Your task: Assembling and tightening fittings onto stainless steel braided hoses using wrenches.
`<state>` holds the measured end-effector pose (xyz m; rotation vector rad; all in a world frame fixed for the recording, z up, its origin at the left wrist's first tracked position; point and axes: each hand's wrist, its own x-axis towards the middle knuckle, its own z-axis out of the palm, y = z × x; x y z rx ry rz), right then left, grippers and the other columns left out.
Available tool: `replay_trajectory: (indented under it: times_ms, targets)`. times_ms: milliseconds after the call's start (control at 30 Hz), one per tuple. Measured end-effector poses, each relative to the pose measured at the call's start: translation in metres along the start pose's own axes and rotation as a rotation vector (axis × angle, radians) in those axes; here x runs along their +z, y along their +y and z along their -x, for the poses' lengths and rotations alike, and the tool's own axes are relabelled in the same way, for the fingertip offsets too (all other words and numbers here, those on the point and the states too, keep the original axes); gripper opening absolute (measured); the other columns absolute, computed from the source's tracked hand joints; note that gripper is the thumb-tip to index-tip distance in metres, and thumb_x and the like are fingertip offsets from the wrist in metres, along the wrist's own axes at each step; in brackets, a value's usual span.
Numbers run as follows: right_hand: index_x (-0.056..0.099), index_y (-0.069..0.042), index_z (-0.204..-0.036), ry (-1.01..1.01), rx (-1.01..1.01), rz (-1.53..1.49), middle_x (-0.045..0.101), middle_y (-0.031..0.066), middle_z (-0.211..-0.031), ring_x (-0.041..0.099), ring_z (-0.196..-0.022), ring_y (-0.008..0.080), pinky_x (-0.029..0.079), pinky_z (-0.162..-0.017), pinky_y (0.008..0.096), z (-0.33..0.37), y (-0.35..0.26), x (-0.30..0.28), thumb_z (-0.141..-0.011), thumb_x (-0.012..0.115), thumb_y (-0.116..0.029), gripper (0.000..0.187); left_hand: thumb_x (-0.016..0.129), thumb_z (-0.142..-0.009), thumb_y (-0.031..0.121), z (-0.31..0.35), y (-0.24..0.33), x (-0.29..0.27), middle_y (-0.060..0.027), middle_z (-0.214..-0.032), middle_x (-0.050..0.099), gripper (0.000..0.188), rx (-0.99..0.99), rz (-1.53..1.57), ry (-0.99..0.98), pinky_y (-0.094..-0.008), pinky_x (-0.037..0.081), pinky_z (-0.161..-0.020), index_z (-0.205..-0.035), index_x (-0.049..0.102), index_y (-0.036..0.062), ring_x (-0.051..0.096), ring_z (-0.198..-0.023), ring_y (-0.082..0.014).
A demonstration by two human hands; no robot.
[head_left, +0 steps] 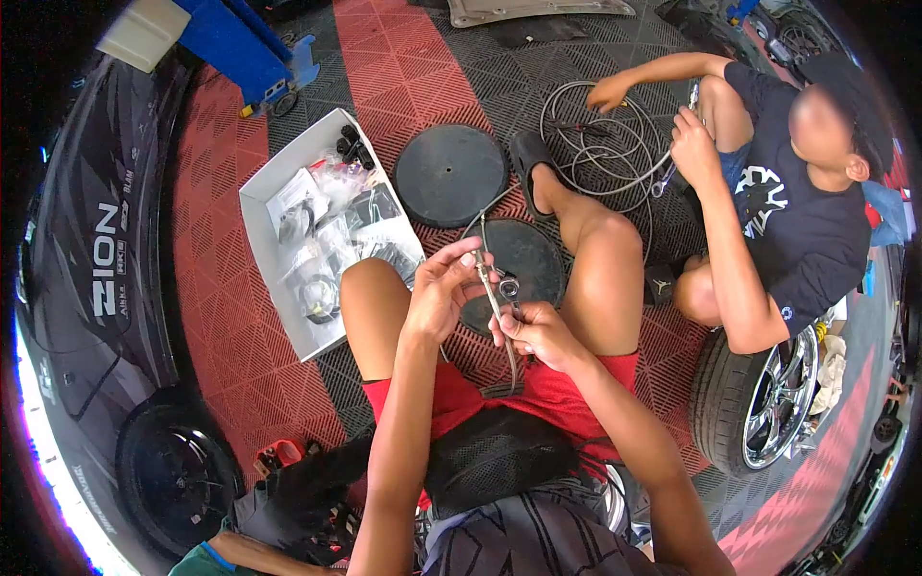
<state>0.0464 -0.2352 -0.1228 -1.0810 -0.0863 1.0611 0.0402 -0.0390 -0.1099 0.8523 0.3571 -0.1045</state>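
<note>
Between my knees, I hold a thin grey braided hose (512, 370) with a metal fitting (479, 259) at its upper end. The fingers of my left hand (445, 293) are pinched round that fitting. Lower on the hose, my right hand (545, 338) grips it together with a ratcheting ring wrench (510, 287), whose ring end points up beside the hose. Part of the wrench handle is hidden in my palm. Beneath my hands lies a round black pad (540, 257); a second black pad (450, 175) lies just beyond it.
An open white box (271, 264) of bagged parts stands at my left. To the right, a co-worker (807, 221) holds a wrench (663, 180) and reaches to a coiled hose (600, 144). A wheel (715, 403) is near them. A dark car (86, 355) flanks the left; a blue post (235, 48) stands beyond.
</note>
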Motion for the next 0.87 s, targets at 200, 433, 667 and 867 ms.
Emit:
replay_trajectory:
  times_ms: [200,433,667,867]
  targets:
    - [0.064,-0.005,-0.097,-0.023,-0.018,0.003,0.062,0.001,-0.077,0.037,-0.052,0.0019,0.029,-0.048,0.0184,0.003,0.0,0.0,-0.098,0.055,-0.023,0.02,0.058,-0.093,0.006,0.007,-0.001,0.004,-0.0151,-0.105,0.065,0.033,0.035,0.157,-0.153,-0.0367,0.058,-0.079,-0.124,0.054,-0.0024,0.068,-0.087,-0.0229]
    - [0.066,-0.004,-0.098,-0.001,-0.026,0.004,0.062,0.0018,-0.077,0.038,-0.052,0.0026,0.029,-0.048,0.0189,0.007,-0.003,0.003,-0.098,0.056,-0.021,0.019,0.063,-0.089,0.001,0.006,-0.009,-0.002,-0.0159,-0.102,0.068,0.035,0.047,0.124,-0.066,-0.0357,0.057,-0.082,-0.122,0.055,-0.0008,0.068,-0.088,-0.0226]
    - [0.066,-0.004,-0.095,0.016,-0.051,0.058,0.063,0.0015,-0.076,0.038,-0.053,0.0028,0.029,-0.048,0.0191,0.009,-0.003,0.002,-0.097,0.058,-0.024,0.021,0.066,-0.089,0.007,0.008,-0.007,0.005,-0.0122,-0.105,0.066,0.037,0.047,0.074,-0.036,-0.0347,0.058,-0.078,-0.123,0.054,0.0021,0.068,-0.086,-0.0225]
    - [0.066,-0.004,-0.099,-0.05,-0.047,-0.016,0.064,0.0014,-0.077,0.04,-0.053,0.0033,0.031,-0.048,0.0195,0.008,-0.003,0.0,-0.097,0.058,-0.026,0.024,0.066,-0.089,0.006,0.007,-0.007,-0.001,-0.0123,-0.108,0.064,0.039,0.064,0.12,-0.104,-0.0354,0.058,-0.08,-0.126,0.053,-0.0008,0.067,-0.092,-0.0232]
